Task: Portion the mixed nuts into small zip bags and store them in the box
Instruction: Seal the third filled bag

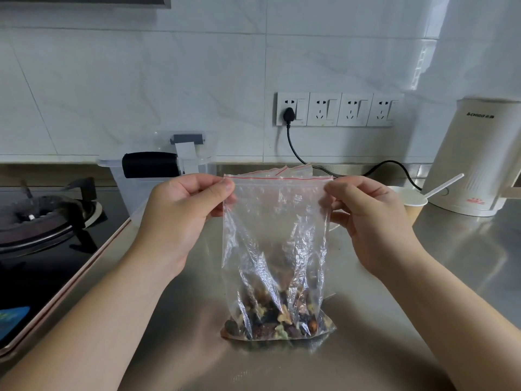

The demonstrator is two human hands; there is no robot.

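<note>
A clear zip bag [275,235] with a red seal line stands upright on the steel counter, its bottom filled with mixed nuts [277,320]. My left hand [183,215] pinches the bag's top left corner and my right hand [366,218] pinches the top right corner, holding the seal stretched flat between them. Behind the bag lie more empty zip bags [293,170]. The clear plastic box [158,176] with a black handle stands at the back left, partly hidden by my left hand.
A gas hob [42,218] lies to the left of the counter. At the right stand a paper cup [410,201] with a white spoon [442,185] and a cream kettle [476,156]. A black cable [293,145] runs from the wall sockets.
</note>
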